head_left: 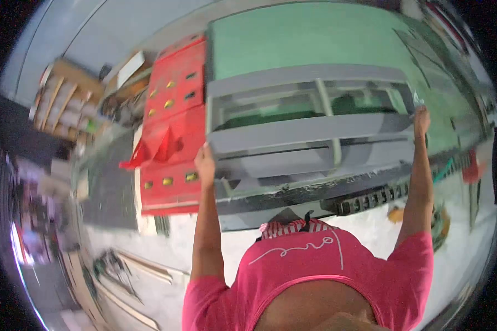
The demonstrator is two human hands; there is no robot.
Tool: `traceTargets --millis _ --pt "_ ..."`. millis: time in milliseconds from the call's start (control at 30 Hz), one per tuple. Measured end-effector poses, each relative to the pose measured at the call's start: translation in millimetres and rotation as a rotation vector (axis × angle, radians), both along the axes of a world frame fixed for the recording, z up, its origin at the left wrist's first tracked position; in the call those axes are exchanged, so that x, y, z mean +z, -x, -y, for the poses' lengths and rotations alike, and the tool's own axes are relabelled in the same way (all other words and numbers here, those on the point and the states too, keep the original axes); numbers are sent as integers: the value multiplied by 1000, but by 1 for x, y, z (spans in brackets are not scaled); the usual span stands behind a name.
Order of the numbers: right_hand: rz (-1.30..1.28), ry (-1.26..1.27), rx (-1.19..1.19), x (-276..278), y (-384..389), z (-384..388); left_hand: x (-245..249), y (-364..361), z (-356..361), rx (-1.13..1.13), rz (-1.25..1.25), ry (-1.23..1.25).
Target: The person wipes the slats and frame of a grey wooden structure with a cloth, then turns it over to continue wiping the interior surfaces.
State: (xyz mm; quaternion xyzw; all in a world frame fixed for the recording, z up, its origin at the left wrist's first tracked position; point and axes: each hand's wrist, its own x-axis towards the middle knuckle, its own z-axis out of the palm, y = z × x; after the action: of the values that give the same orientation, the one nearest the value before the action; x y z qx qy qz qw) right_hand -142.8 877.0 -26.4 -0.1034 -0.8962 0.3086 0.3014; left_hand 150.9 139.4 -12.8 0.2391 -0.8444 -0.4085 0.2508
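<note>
A long grey frame (pixel 309 128), like a shelf unit with open compartments and upright dividers, lies across the near part of the green tabletop (pixel 292 38). At its left end, my left hand (pixel 205 164) is closed around the edge. My right hand (pixel 421 121) grips the opposite end, its fingers partly hidden behind the frame. Both arms reach forward. Green surface shows through the frame's upper openings. Motion blur softens the frame's outline.
To the left stands a red surface (pixel 176 132) with yellow and black fittings. A wooden rack (pixel 66 102) is farther left. Wooden strips (pixel 143 265) lie on the floor at lower left. A black slotted strip (pixel 370 199) runs along the table's near edge.
</note>
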Motion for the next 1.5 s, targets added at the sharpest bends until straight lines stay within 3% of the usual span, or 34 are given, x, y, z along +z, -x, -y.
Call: traceTargets --millis 67,133,167,200,233,267,300,333,367,400,433,467,567,600,733,867,1000,1133,1267,1333,1500 --pt "11 -228 57 33 1 88 -13 5 5 61 -80 40" --pt "-57 103 465 -53 89 119 -20 6 13 85 -49 12" --pt "-118 94 627 -41 70 189 -23 7 14 66 -8 -21" --pt "-7 -351 537 50 -10 287 -20 8 11 72 -13 -21" --pt "124 -385 663 62 -22 343 -10 6 5 75 -44 -98" --pt "-24 -151 809 83 -58 403 0 4 0 77 -74 -176" --pt "-110 -153 942 79 -78 452 8 -1 -1 48 -62 -113" --pt "234 -202 1021 106 -113 495 6 -2 1 49 -67 -112" --pt "132 -340 1153 84 -124 536 4 -1 4 50 -45 -158" --pt "-151 -368 1330 74 -145 570 -1 0 7 50 -24 -202" --pt "-241 -416 1484 65 -161 599 -23 3 18 58 12 -19" --pt "-334 -464 1635 57 -170 623 -2 -6 6 18 -98 -8" --pt "-307 -452 1563 41 -166 669 -21 1 16 88 7 -58" --pt "-311 -453 1556 43 -157 682 -6 2 11 104 26 -118" --pt "-300 -413 1205 71 -88 723 -6 5 9 130 -8 -227" --pt "-92 -578 1005 51 -38 715 -6 5 6 91 70 -197" --pt "109 -661 810 39 -15 669 -5 7 5 77 -10 -126" --pt "228 -719 540 34 21 573 -4 5 6 85 53 -128" --pt "264 -701 282 28 47 444 -19 8 7 63 -107 -101" --pt "319 -752 120 31 54 382 -19 6 10 12 -66 -106" --pt "392 -575 -50 53 57 276 -20 5 12 -1 -6 -120"
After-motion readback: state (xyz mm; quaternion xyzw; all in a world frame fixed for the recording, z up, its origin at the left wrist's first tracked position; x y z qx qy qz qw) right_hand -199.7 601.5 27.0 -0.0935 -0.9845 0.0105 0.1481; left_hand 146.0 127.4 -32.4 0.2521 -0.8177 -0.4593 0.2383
